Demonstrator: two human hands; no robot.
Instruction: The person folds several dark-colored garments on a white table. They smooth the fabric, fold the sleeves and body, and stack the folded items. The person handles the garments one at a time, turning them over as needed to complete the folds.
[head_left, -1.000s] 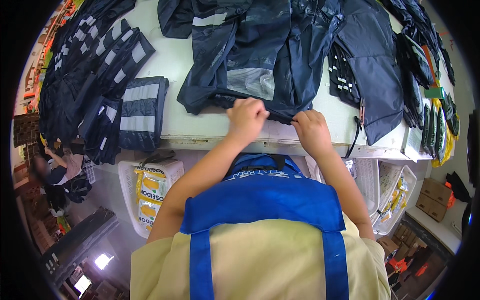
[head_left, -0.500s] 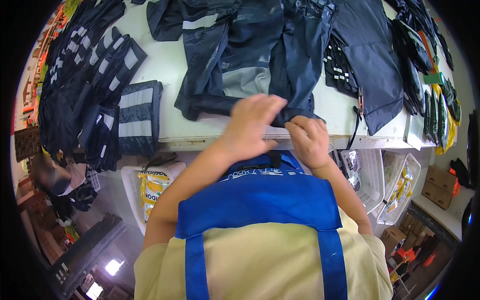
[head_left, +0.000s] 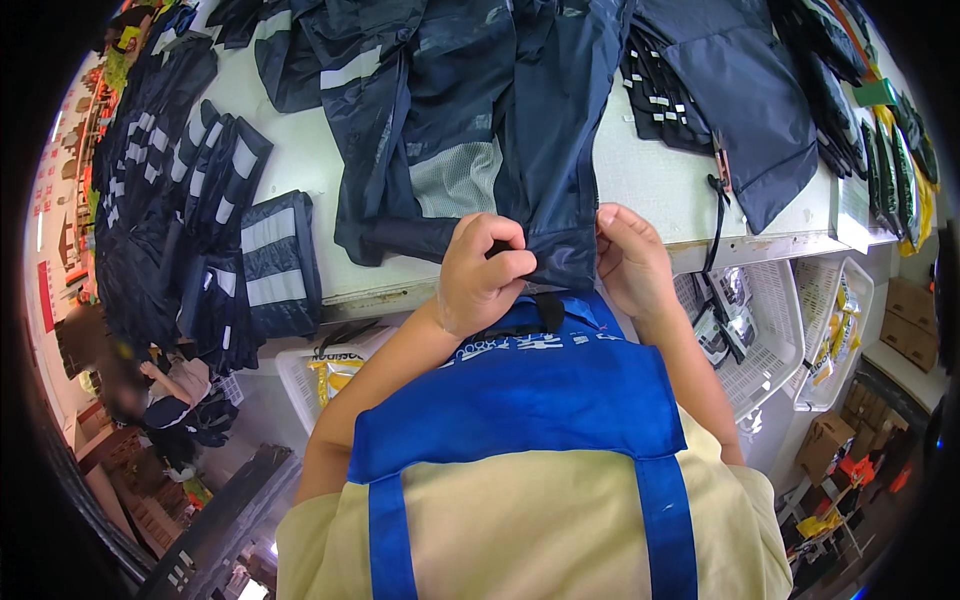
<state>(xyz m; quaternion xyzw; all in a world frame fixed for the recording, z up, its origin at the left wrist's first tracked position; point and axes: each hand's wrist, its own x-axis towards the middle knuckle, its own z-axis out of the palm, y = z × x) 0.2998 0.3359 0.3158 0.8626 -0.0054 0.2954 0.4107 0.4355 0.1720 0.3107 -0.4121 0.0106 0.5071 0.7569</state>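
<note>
Navy cloth fills the table (head_left: 648, 185), starting on our left with a heap of garments (head_left: 150, 215) marked with pale bands. Next comes a folded piece (head_left: 276, 262), near the front edge. In the middle lies the dark garment (head_left: 560, 110) we are handling, its pale mesh panel (head_left: 457, 178) uppermost, its lower end towards us.

As we judge it, the hem band (head_left: 405, 240) could spring loose on the left, because no hand presses its far end and the cloth looks slick. Between our hands the lower edge seems to reach past the table front, so a sharp tug might drag the rest along or set the fold crooked.

Our left hand (head_left: 485, 270) is curled at the hem, thumb and fingers only slightly apart; dark cloth shows there, but we cannot tell whether it is gripped. Our right hand (head_left: 635, 262) has thumb and fingertips drawn together, pinching the garment's side edge.

Further right we have a plain dark garment (head_left: 745, 100) with a black cord (head_left: 715, 225) beside it, and below the table, a white basket (head_left: 775, 345).
</note>
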